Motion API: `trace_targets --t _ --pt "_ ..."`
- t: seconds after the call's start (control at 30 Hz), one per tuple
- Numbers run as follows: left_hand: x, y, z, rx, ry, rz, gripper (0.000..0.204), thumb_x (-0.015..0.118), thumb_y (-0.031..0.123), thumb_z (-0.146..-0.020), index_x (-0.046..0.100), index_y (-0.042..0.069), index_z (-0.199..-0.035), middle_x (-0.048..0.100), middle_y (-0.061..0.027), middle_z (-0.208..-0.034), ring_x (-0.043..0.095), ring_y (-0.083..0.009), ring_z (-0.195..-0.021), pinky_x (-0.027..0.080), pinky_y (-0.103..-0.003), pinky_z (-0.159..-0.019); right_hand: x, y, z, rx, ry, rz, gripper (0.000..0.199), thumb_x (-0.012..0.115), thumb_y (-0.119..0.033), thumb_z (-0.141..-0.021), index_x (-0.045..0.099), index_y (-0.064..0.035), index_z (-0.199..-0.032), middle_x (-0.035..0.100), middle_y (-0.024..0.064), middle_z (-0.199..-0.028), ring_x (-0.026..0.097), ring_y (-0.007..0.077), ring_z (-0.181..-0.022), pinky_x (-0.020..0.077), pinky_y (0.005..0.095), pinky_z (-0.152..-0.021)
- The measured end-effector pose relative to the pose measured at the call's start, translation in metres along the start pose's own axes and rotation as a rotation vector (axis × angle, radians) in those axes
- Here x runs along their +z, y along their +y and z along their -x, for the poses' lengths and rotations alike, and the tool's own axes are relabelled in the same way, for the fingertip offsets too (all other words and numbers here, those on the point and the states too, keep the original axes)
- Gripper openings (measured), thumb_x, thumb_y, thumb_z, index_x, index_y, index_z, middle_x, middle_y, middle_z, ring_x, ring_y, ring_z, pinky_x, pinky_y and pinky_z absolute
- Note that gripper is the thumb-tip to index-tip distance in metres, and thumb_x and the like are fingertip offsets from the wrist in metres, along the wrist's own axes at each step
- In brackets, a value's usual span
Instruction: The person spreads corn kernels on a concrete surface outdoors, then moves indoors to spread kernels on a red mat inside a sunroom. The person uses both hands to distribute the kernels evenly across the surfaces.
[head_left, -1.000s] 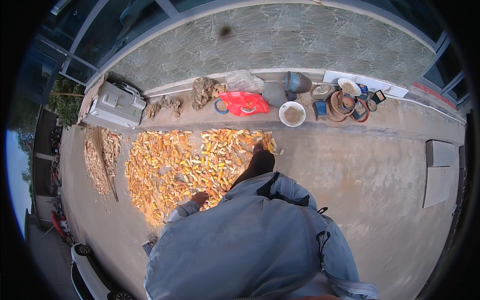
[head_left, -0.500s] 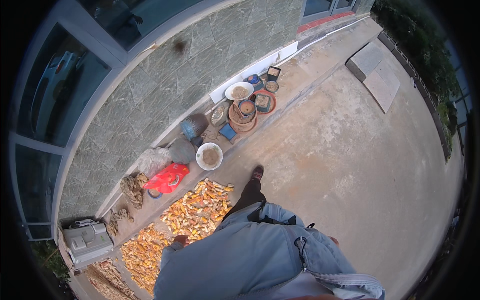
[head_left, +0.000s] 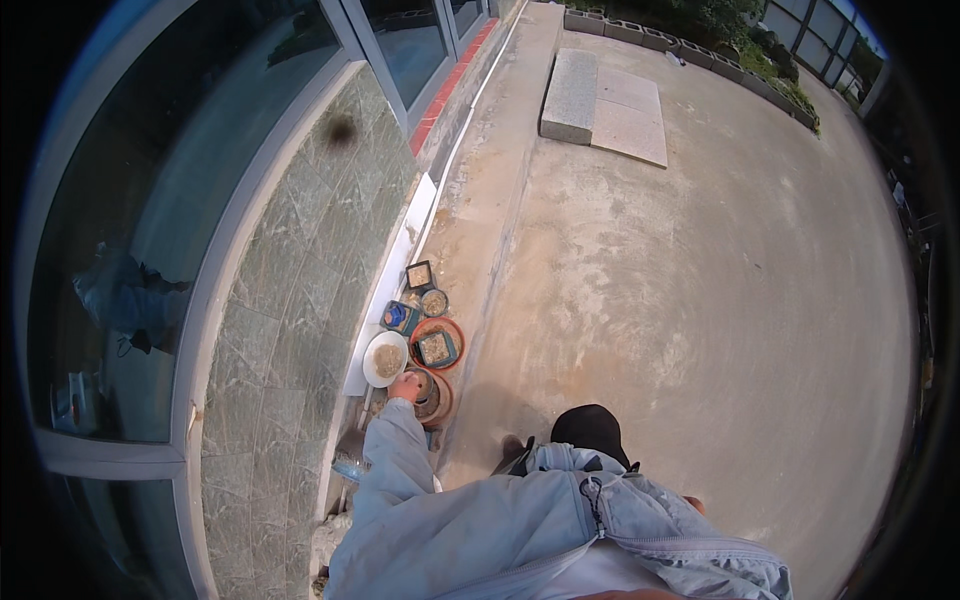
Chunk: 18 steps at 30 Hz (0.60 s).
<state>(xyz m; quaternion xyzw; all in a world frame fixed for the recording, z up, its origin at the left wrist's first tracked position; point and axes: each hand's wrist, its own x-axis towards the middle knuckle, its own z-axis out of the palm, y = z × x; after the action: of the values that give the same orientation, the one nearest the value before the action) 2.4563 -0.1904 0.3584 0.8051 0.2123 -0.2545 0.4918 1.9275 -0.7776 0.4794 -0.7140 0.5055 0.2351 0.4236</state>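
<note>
My left arm reaches out over a cluster of plant pots by the wall. My left hand is down between a white bowl of dry soil and a large brown clay pot. Its fingers look drawn together, and what they hold, if anything, is too small to make out. A smaller round pot sits inside the clay pot, partly behind the hand. Just beyond stands a square green pot in an orange saucer. Of my right hand, only a bit shows beside my jacket, with its fingers hidden.
A tiled wall with large windows runs along the left. Farther pots include a blue one, a small round one and a black square one. Stone slabs lie ahead on the concrete yard.
My body has turned left and moved up to the pots. My left hand has gone from beside the corn cobs to the pots. The corn and red bag are out of view.
</note>
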Motion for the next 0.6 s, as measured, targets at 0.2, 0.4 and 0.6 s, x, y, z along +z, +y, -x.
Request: trace_targets --t 0.2,0.4,0.6 --pt "0.13 0.264 -0.015 0.254 -0.213 0.237 0.04 0.054 0.025 -0.09 0.049 0.005 -0.124 0.06 -0.0044 -0.103 0.058 -0.0121 -0.082 0.045 -0.025 -0.064 -0.006 -0.042 -0.073 0.168 -0.083 -0.124 0.03 0.05 -0.025 -0.087 0.06 -0.0034 -0.106 0.063 0.0079 -0.091 0.062 0.022 -0.071 0.0471 0.037 -0.055" --pt "0.068 0.127 -0.093 -0.245 -0.26 0.343 0.008 0.056 0.02 -0.083 0.057 0.013 -0.088 0.057 -0.0027 -0.076 0.058 -0.0223 -0.065 0.044 -0.039 -0.052 -0.114 -0.208 -0.197 0.169 -0.119 -0.301 0.033 0.051 -0.026 -0.087 0.059 -0.003 -0.109 0.062 0.0075 -0.094 0.061 0.0216 -0.072 0.0464 0.0354 -0.055" --pt "0.055 0.183 -0.06 -0.506 -0.092 -0.21 0.014 0.056 0.023 -0.083 0.059 0.012 -0.09 0.059 -0.0056 -0.08 0.059 -0.0243 -0.071 0.045 -0.039 -0.059 -0.247 -0.436 -0.317 -0.158 0.159 -0.482 0.043 0.053 -0.029 -0.089 0.051 -0.0014 -0.122 0.06 0.0073 -0.106 0.059 0.021 -0.092 0.0484 0.0361 -0.077"
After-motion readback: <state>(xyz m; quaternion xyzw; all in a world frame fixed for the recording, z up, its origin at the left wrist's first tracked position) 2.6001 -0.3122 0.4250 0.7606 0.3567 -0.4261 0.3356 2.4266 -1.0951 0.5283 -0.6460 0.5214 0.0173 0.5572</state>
